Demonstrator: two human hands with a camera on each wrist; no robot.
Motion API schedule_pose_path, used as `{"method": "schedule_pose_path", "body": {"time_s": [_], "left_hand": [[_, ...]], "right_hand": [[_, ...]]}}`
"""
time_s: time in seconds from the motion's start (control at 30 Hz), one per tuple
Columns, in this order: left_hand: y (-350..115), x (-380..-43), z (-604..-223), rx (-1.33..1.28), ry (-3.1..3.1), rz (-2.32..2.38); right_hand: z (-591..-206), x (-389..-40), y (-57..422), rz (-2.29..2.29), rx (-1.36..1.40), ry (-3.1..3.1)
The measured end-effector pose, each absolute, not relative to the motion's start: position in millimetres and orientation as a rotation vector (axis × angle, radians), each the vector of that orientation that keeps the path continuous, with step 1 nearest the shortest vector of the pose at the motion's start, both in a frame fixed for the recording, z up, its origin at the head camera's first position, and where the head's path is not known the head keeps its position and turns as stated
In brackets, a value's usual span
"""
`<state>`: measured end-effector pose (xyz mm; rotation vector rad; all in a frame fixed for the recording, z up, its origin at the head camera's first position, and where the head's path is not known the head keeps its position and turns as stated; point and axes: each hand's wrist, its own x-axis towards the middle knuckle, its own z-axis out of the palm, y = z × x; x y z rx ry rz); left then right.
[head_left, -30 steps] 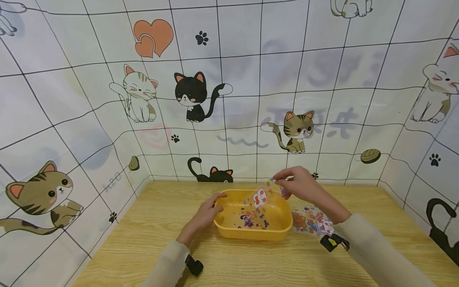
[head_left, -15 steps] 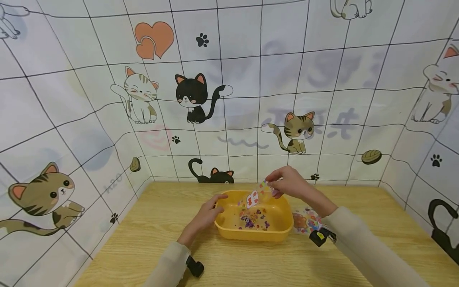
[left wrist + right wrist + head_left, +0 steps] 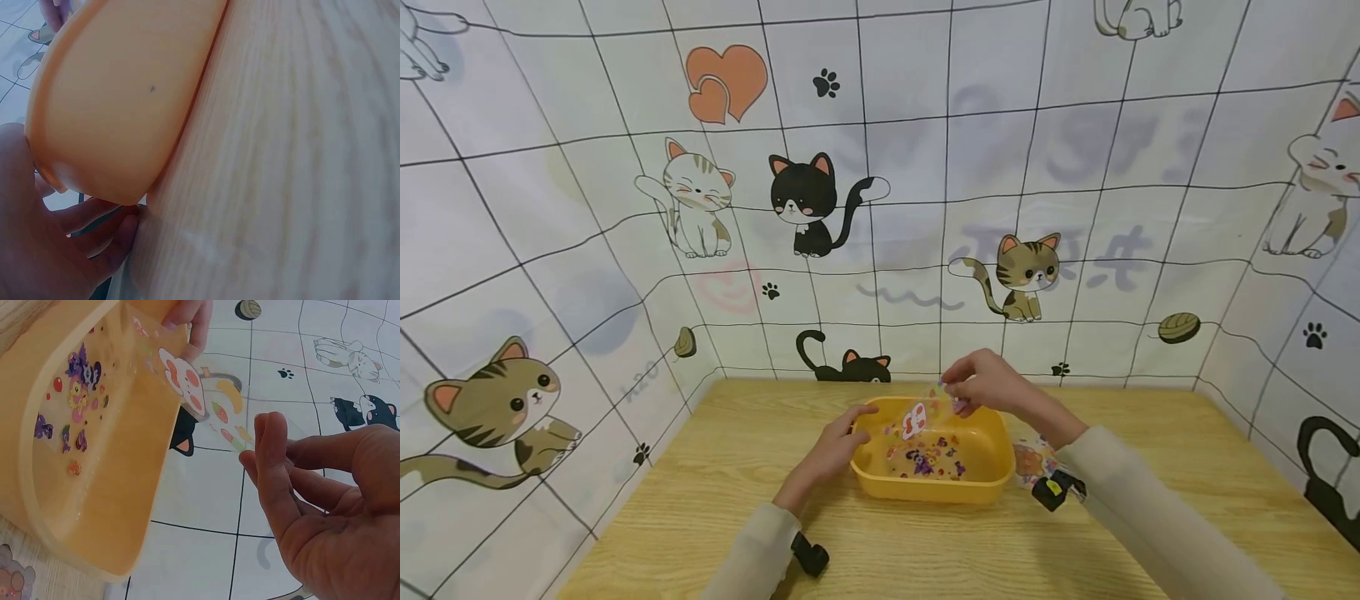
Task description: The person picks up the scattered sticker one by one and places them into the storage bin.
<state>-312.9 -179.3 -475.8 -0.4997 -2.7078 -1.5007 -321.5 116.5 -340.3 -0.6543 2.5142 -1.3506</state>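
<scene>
A yellow plastic basin (image 3: 934, 492) sits on the table, with several small colourful stickers (image 3: 77, 394) on its floor. My left hand (image 3: 829, 452) grips its left end, thumb over the rim and fingers down the outside wall (image 3: 119, 106). Above the basin's back right part, my right hand (image 3: 988, 387) pinches a clear sticker sheet (image 3: 226, 411) between thumb and fingertips. The sheet hangs slanting down to the left, over the basin. A white and red cartoon face (image 3: 913, 421) shows on it, along with small fruit shapes.
More printed sticker sheets (image 3: 1028, 460) lie on the wooden table (image 3: 880, 550) just right of the basin, partly covered by my right wrist. Behind the table stands a white gridded backdrop (image 3: 910, 167) with cat drawings, wrapping round both sides.
My right hand has moved left with the sticker sheet, bringing it further over the basin. The left hand keeps its place on the rim.
</scene>
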Motion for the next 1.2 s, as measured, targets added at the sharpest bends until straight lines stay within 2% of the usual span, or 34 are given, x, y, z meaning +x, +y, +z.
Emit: {"method": "schedule_pose_path", "body": {"time_s": [1.2], "left_hand": [[-177.8,-311.6,-474.1,-0.494,-2.708,-1.48]], "right_hand": [[-347.1,-320.5,104.7,-1.22,-0.63,2.505]]}}
